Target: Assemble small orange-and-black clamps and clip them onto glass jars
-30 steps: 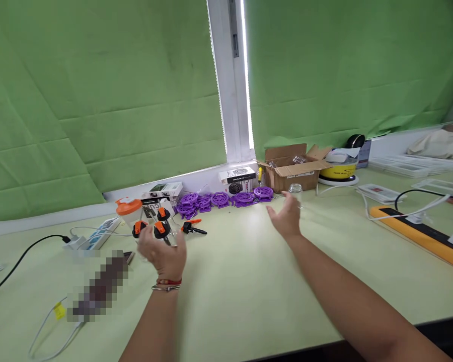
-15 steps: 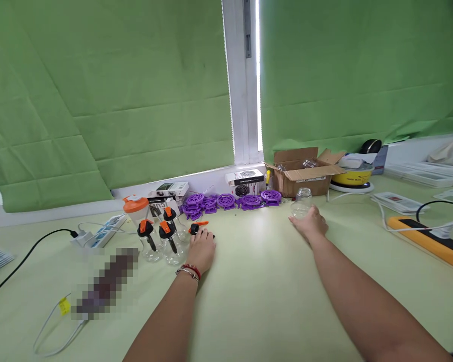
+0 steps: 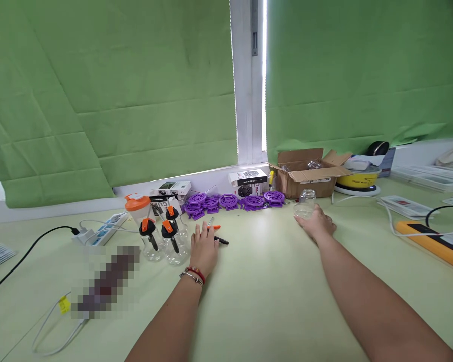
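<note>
My right hand (image 3: 317, 224) is wrapped round the lower right side of a clear glass bottle (image 3: 305, 202), which stands upright on the table with its neck bare. My left hand (image 3: 204, 246) lies low over a black-and-orange bottle lid, its fingers closed down on it. The palm and fingers hide most of this lid; a black stem (image 3: 221, 240) and an orange strip (image 3: 214, 228) stick out on the right. Just left of that hand stand several glass bottles (image 3: 175, 256) wearing black lids with orange flip tops (image 3: 169, 227).
Behind the bottles is an orange-lidded shaker (image 3: 138, 203). Purple plastic wheel-like parts (image 3: 228, 201) line the wall, near white boxes (image 3: 247, 178). An open cardboard box (image 3: 311, 183) stands behind the right hand. Power strips (image 3: 109, 229) and an orange-black bar (image 3: 434, 246) flank the sides.
My left hand has moved slightly forward and right, covering the lid; its black stem has shifted right. The right hand stays on the glass bottle. The view has swung slightly left.
</note>
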Action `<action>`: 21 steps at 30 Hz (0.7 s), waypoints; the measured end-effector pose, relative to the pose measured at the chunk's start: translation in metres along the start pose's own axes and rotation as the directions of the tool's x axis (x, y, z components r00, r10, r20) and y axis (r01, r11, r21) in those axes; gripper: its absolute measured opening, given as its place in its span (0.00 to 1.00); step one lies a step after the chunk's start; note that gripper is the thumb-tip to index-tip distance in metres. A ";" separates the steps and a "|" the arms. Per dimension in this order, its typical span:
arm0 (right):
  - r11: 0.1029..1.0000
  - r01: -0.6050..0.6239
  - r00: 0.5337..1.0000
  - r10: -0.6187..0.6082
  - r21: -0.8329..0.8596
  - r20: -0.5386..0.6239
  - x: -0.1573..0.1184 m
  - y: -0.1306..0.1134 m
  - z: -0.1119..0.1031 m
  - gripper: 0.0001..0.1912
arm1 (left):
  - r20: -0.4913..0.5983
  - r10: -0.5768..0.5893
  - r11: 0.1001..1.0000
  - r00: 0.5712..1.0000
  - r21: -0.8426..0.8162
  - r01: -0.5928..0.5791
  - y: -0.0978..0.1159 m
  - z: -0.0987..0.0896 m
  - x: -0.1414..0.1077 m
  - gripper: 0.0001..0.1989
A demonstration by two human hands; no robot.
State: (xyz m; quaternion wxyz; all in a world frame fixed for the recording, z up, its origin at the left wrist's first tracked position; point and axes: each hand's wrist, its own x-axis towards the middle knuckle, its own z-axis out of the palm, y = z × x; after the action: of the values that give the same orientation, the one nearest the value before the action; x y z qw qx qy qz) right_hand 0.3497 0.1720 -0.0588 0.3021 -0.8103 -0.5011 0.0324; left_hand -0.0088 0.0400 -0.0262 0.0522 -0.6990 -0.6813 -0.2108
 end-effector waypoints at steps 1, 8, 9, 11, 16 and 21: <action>1.000 -0.010 1.000 0.010 -0.006 0.008 0.001 0.001 0.001 0.42 | 0.031 -0.036 0.999 0.999 -0.006 0.036 -0.003 0.000 0.001 0.22; 0.999 -0.040 0.999 0.040 0.013 -0.022 0.001 0.002 0.001 0.39 | 0.075 -0.065 0.994 0.995 -0.084 0.072 -0.001 -0.014 -0.004 0.19; 0.999 -0.047 0.999 0.047 0.013 -0.021 0.000 0.002 0.000 0.40 | 0.064 -0.089 0.990 0.994 -0.105 0.095 -0.001 -0.015 -0.005 0.19; 0.998 -0.058 0.998 0.058 0.005 -0.012 0.000 0.001 -0.001 0.45 | 0.036 -0.148 0.974 0.988 -0.169 0.152 -0.004 -0.015 -0.006 0.22; 0.999 -0.017 0.998 0.020 -0.045 0.055 -0.002 -0.001 -0.004 0.48 | 0.101 -0.166 0.900 0.981 -0.390 0.193 -0.015 -0.004 -0.005 0.27; 0.999 -0.020 0.998 0.023 -0.047 0.066 -0.001 -0.001 -0.003 0.43 | 0.172 -0.118 0.859 0.978 -0.476 0.188 -0.021 0.002 -0.006 0.27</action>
State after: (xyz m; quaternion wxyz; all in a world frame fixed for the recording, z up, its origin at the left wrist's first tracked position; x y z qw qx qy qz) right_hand 0.3495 0.1695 -0.0563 0.2661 -0.8209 -0.5026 0.0511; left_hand -0.0286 0.0369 -0.0343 -0.1899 -0.6457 -0.6611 -0.3315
